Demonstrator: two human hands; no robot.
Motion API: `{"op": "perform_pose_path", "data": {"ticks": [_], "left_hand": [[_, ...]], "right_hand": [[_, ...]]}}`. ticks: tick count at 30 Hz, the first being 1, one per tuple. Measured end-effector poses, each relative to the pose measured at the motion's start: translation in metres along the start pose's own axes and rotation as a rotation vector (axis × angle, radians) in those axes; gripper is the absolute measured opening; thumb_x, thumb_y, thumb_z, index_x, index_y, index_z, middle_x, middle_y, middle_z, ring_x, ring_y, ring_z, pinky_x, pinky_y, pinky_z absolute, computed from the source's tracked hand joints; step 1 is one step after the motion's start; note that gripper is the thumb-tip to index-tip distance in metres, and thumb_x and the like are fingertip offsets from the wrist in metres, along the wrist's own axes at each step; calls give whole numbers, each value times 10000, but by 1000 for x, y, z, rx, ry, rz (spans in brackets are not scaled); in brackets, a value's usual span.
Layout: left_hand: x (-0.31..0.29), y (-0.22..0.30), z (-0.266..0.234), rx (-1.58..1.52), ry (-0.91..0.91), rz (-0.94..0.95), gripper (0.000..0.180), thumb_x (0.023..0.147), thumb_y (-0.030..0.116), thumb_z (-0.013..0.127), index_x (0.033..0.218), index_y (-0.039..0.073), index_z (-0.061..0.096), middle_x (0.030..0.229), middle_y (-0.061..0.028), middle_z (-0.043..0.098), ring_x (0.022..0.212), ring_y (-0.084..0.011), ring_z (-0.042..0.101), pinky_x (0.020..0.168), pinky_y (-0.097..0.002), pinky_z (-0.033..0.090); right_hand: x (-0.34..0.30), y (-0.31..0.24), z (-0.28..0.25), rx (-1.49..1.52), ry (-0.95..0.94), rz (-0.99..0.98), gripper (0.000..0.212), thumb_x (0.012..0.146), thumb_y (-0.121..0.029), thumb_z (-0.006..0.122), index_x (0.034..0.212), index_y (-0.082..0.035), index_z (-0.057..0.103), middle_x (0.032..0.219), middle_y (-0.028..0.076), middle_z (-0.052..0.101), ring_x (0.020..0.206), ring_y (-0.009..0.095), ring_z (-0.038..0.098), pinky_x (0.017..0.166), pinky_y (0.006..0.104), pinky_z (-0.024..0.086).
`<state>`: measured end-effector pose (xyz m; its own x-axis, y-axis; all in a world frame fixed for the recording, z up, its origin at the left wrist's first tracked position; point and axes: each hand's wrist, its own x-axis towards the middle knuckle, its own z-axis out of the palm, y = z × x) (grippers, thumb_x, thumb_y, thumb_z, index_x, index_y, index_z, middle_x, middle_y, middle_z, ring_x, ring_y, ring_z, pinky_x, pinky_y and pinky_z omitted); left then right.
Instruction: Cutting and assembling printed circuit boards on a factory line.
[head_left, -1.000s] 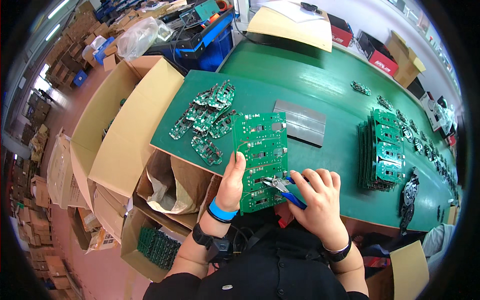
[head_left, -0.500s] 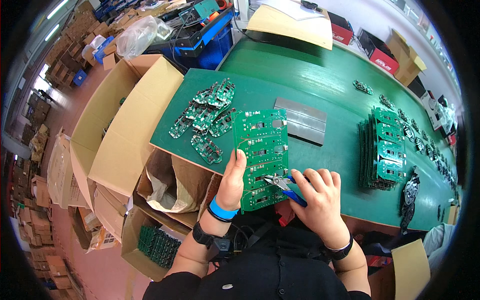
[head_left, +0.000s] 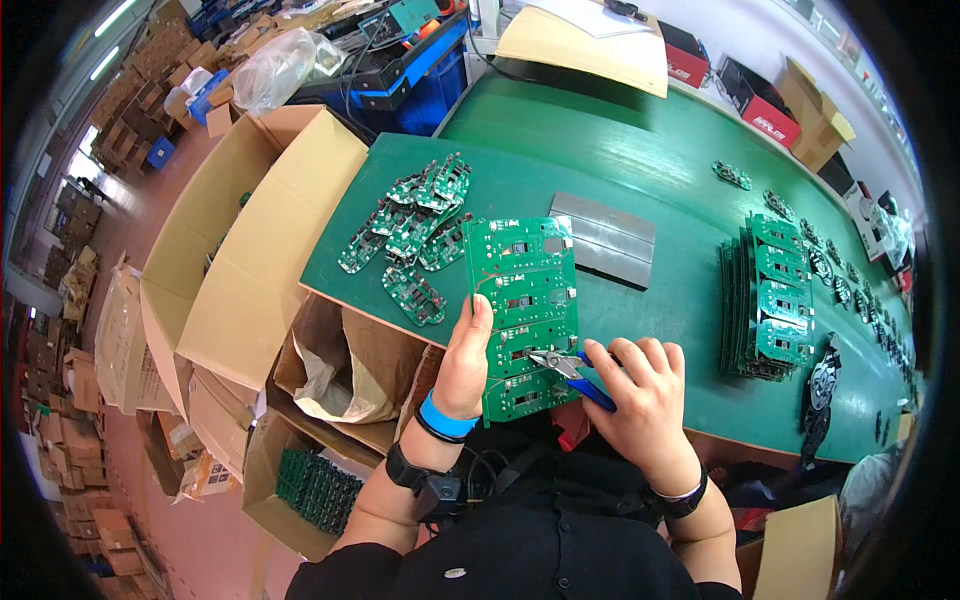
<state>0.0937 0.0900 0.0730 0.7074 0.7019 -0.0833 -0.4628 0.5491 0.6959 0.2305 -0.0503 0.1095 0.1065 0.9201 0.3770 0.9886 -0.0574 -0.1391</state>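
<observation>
At far left we see an open brown cardboard box (head_left: 240, 250) beside the green table (head_left: 650, 160). Next comes a loose pile of small green circuit boards (head_left: 410, 235). Our left hand (head_left: 465, 360) clamps the left edge of a large green rectangular circuit panel (head_left: 522, 300) lying at the table's near edge. Our right hand (head_left: 640, 395) is closed around blue-handled cutting pliers (head_left: 570, 368), tips on the panel. Farther right stands a stack of green panels (head_left: 765, 300).

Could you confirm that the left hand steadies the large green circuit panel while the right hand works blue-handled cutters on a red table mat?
Not quite: the head view shows a green table mat, not red. The left hand does steady the large green circuit panel, and the right hand holds the blue-handled cutters.
</observation>
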Motion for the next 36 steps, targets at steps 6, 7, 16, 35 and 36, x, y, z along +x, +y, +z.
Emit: {"op": "perform_pose_path", "data": {"ticks": [6,7,16,35,36], "left_hand": [[0,-3,-10,143,24,12,503,1011,394,272,1394,71,310,1310,-136,481,1133,-274,544,923,-411,489],[-1,-3,-15,144,25,14,503,1011,394,272,1394,71,310,1310,-136,481,1133,-274,544,923,-411,489],[-9,-3,-29,-741,-231,-282,634,972,507,265,1451,94,221,1453,-277,236,989,-397,606,738,-463,556],[12,8,-24,-394,-201,-184,651,959,538,301,1388,50,333,1332,-182,465,1153,-343,524,929,-517,466],[16,8,-23,-373,-191,-158,615,969,515,304,1371,53,359,1306,-169,493,1130,-318,544,925,-498,476]], "right_hand": [[-1,1,4,43,92,19,505,585,-190,738,1065,-91,614,907,33,557,801,215,515,729,362,364],[-2,3,3,75,150,32,489,585,-186,736,1050,-86,623,901,35,563,792,217,518,724,362,367],[-3,18,6,87,161,198,468,589,-152,737,1037,-77,627,920,59,571,820,241,523,733,368,372],[-11,15,-16,208,13,88,514,572,-174,736,1063,-77,619,968,72,573,913,263,523,845,402,364],[-13,12,-15,200,-20,51,535,559,-183,740,1070,-83,615,978,66,569,917,254,519,843,405,356]]}}
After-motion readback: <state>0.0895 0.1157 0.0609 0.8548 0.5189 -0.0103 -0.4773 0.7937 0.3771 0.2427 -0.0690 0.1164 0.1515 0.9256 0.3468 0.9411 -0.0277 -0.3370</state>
